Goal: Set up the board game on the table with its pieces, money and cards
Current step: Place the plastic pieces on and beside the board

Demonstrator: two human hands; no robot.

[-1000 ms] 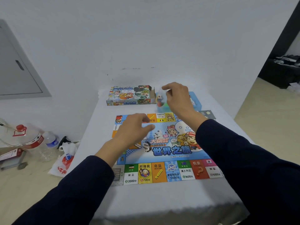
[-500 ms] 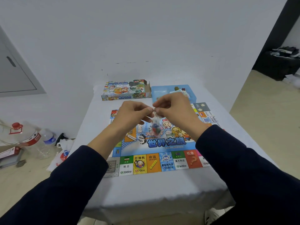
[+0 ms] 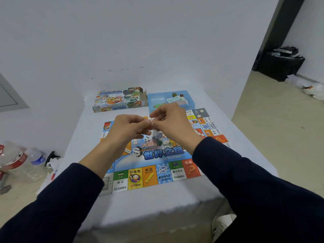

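- Both hands, left hand (image 3: pixel 128 128) and right hand (image 3: pixel 172 123), pinch a small clear bag (image 3: pixel 156 137) of pieces.
- Beneath them: game board (image 3: pixel 157 165).
- Beyond them: box (image 3: pixel 119 100), blue tray (image 3: pixel 168 99).

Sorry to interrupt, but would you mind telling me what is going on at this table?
A person is setting up a board game. Both hands, left hand and right hand, pinch the top of a small clear bag of coloured pieces above the unfolded game board. The blue tray with paper money and the game box sit behind the board.
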